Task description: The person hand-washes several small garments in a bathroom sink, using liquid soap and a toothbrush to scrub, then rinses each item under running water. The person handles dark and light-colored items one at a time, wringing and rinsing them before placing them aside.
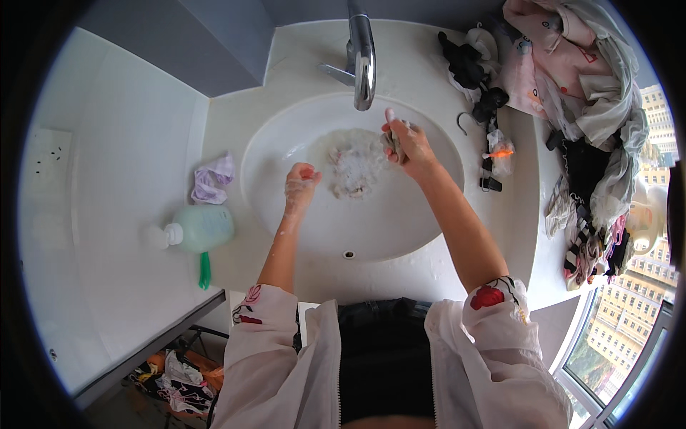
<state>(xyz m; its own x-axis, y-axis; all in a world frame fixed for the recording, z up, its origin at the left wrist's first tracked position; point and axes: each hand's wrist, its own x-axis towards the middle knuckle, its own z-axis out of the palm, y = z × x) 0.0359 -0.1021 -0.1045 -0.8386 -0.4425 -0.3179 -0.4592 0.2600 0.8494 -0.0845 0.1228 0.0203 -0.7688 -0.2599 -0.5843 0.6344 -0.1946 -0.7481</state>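
Soapy water with foam and submerged cloth [353,166] lies in the middle of the white oval sink [375,236]. My right hand [410,142] is closed around a bunched, wet greyish cloth [394,143] above the sink's right part, near the spout of the chrome faucet [365,69]. At the sink's left part is my left hand [301,185], wet with suds, its fingers curled towards the palm; whether anything is inside them cannot be seen.
Left of the sink lie a lilac cloth [213,179], a pump bottle of pale green liquid [206,228] and a green handle [204,271]. Black items [466,64], a small bag with an orange object [501,154] and piled clothes [568,69] are at the right.
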